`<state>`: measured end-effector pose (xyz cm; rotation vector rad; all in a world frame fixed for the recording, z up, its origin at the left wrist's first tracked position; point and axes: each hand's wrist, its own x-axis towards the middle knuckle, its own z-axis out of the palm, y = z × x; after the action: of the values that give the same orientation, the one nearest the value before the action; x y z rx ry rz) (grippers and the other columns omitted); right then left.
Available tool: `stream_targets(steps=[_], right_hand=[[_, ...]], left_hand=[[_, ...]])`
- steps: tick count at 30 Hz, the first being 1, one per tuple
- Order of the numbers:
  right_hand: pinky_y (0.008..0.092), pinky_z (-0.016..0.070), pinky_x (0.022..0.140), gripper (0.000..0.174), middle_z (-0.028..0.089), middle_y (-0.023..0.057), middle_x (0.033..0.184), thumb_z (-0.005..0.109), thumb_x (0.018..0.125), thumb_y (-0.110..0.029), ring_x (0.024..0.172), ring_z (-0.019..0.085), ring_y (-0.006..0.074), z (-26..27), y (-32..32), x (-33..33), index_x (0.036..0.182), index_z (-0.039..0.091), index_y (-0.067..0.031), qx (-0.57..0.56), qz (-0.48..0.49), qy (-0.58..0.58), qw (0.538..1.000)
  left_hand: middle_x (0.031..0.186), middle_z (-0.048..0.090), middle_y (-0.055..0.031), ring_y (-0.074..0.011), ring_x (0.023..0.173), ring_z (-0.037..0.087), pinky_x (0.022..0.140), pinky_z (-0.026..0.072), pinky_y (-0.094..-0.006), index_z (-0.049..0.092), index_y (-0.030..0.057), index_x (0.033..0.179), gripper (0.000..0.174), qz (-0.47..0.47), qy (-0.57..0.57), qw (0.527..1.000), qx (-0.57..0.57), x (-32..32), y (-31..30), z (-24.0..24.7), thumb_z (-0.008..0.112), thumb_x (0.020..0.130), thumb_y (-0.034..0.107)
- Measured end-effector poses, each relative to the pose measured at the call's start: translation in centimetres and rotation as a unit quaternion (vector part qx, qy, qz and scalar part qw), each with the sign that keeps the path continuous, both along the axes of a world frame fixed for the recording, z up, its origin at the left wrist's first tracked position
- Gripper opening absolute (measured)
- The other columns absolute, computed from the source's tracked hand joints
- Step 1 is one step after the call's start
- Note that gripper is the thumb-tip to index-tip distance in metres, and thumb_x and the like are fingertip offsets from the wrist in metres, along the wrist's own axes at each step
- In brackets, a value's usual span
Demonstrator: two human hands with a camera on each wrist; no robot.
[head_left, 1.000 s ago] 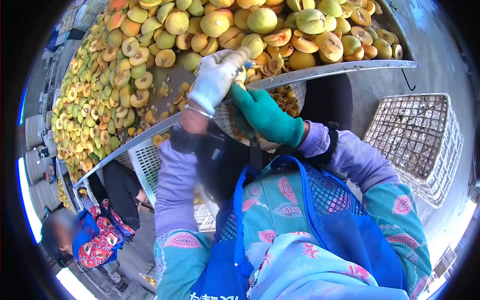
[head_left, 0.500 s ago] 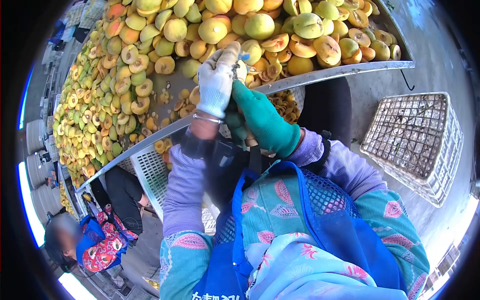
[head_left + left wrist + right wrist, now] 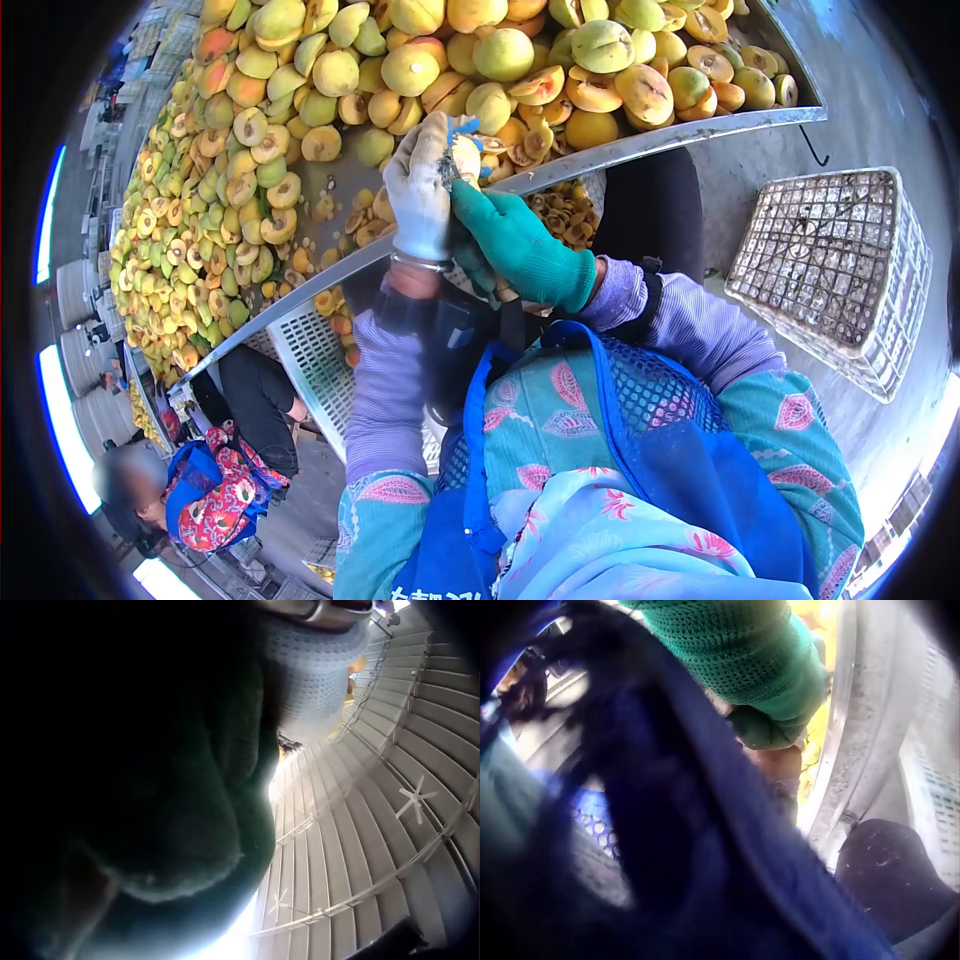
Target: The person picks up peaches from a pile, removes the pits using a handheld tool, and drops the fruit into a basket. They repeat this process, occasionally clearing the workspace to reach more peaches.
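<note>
My left hand (image 3: 418, 190), in a white glove with blue on the fingertips, holds a pale yellow peach half (image 3: 466, 158) at the near edge of the heaped table. Close against it from the right is my right hand (image 3: 525, 245) in a green glove, its fingers curled round a tool whose pale handle end (image 3: 506, 293) pokes out below. Something thin and dark shows between the hands at the fruit; I cannot tell what kind of tool it is. In the right wrist view a dark blue cloth covers much of the scene below the green glove (image 3: 772, 682).
Halved and whole peaches (image 3: 410, 70) cover the metal-edged table (image 3: 660, 145). Fruit scraps (image 3: 565, 212) lie below its edge. A white crate (image 3: 300, 350) is at the left, an upturned dirty crate (image 3: 820, 260) on the right floor. Another person (image 3: 215, 490) sits at far left.
The left hand, blurred and tilted over the fruit a second ago, has turned more upright beside the right hand. Both hands now sit slightly further left, and the pale peach half shows more plainly.
</note>
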<state>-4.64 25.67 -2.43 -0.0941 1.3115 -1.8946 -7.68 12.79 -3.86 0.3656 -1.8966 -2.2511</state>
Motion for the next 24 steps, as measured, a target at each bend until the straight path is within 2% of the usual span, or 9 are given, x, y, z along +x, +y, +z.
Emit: stream_targets(steps=[4, 7, 8, 9, 11, 12, 15, 20, 24], right_hand=[[0.0329, 0.0461, 0.052, 0.055, 0.06, 0.0095, 0.068, 0.04, 0.101, -0.049, 0.059, 0.057, 0.016, -1.6, 0.1, -0.2, 0.094, 0.058, 0.0026, 0.103, -0.085, 0.164, 0.977], [0.0356, 0.0476, 0.062, 0.05, 0.063, 0.0111, 0.079, 0.043, 0.101, -0.045, 0.074, 0.058, 0.0156, -2.8, -1.1, 0.8, 0.101, 0.059, 0.0031, 0.07, -0.174, 0.185, 0.965], [0.0382, 0.0482, 0.061, 0.029, 0.061, 0.0151, 0.082, 0.053, 0.098, -0.025, 0.074, 0.06, 0.0224, -2.3, -1.2, 0.7, 0.104, 0.058, 0.0026, 0.058, -0.185, 0.168, 0.967], [0.0397, 0.0477, 0.06, 0.025, 0.059, 0.0168, 0.082, 0.055, 0.094, -0.019, 0.073, 0.059, 0.0261, -2.6, -1.2, 0.8, 0.106, 0.057, 0.0028, 0.075, -0.185, 0.248, 0.948], [0.0425, 0.0466, 0.059, 0.026, 0.057, 0.0197, 0.083, 0.057, 0.086, -0.008, 0.071, 0.058, 0.0329, -3.3, -1.3, 1.1, 0.109, 0.055, 0.0031, 0.098, -0.183, 0.371, 0.905], [0.0439, 0.0459, 0.059, 0.03, 0.055, 0.0211, 0.084, 0.058, 0.082, -0.003, 0.071, 0.058, 0.0361, -3.3, -1.4, 1.2, 0.111, 0.054, 0.0033, 0.105, -0.186, 0.416, 0.884], [0.0468, 0.0441, 0.057, 0.039, 0.053, 0.0231, 0.085, 0.059, 0.074, 0.003, 0.07, 0.056, 0.0409, -2.6, -1.5, 1.5, 0.113, 0.052, 0.0041, 0.11, -0.201, 0.45, 0.863], [0.0456, 0.045, 0.057, 0.026, 0.056, 0.0212, 0.079, 0.056, 0.09, -0.016, 0.069, 0.058, 0.0375, -0.4, -1.5, 2.8, 0.105, 0.055, 0.0043, 0.147, -0.162, 0.379, 0.899], [0.04, 0.0477, 0.05, 0.044, 0.056, 0.0143, 0.067, 0.048, 0.098, -0.042, 0.058, 0.06, 0.0279, 2.5, -2.4, 4.5, 0.096, 0.056, 0.0014, 0.126, -0.12, 0.148, 0.974]], left_hand=[[0.109, 0.067, -0.0179, -0.0228, 0.088, 0.067, 0.074, 0.0583, -0.0354, 0.059, -0.0074, 0.111, 0.029, -0.163, -0.053, 0.973, 0.158, -0.3, -1.9, 0.8, 0.053, 0.098, 0.018], [0.106, 0.065, -0.0199, -0.0254, 0.084, 0.066, 0.077, 0.0574, -0.0355, 0.055, -0.0097, 0.118, 0.041, -0.126, -0.008, 0.99, 0.066, -0.2, -1.0, 1.1, 0.045, 0.102, 0.027], [0.107, 0.065, -0.0205, -0.0261, 0.083, 0.067, 0.077, 0.0575, -0.0355, 0.054, -0.0099, 0.119, 0.042, -0.109, 0.002, 0.992, 0.07, -0.2, -0.4, 1.3, 0.043, 0.102, 0.028], [0.106, 0.065, -0.0203, -0.0263, 0.084, 0.067, 0.077, 0.0577, -0.0354, 0.054, -0.0098, 0.117, 0.042, -0.082, 0.014, 0.994, 0.072, -0.1, 0.2, 1.5, 0.044, 0.102, 0.028], [0.106, 0.065, -0.02, -0.0266, 0.084, 0.067, 0.077, 0.0582, -0.0352, 0.056, -0.0094, 0.115, 0.04, -0.027, 0.038, 0.996, 0.077, 0.4, 1.2, 2.1, 0.044, 0.102, 0.027], [0.106, 0.066, -0.0196, -0.0217, 0.087, 0.068, 0.075, 0.0599, -0.0359, 0.059, -0.0057, 0.108, 0.03, -0.018, 0.059, 0.99, 0.128, 0.8, 1.5, 2.6, 0.06, 0.096, 0.022], [0.104, 0.067, -0.0179, -0.0205, 0.088, 0.067, 0.076, 0.0601, -0.0368, 0.059, -0.0054, 0.106, 0.029, -0.015, 0.093, 0.99, 0.103, 1.1, 1.6, 3.2, 0.06, 0.096, 0.022], [0.097, 0.067, -0.0091, -0.0087, 0.075, 0.058, 0.068, 0.0493, -0.0234, 0.064, -0.0019, 0.103, 0.022, -0.023, 0.113, 0.992, 0.058, 2.3, 1.0, 3.7, 0.062, 0.095, 0.019], [0.09, 0.067, -0.0069, -0.0098, 0.073, 0.059, 0.068, 0.0501, -0.0233, 0.065, -0.0025, 0.102, 0.022, -0.019, 0.127, 0.99, 0.059, 4.2, -0.5, 4.0, 0.06, 0.095, 0.018]])
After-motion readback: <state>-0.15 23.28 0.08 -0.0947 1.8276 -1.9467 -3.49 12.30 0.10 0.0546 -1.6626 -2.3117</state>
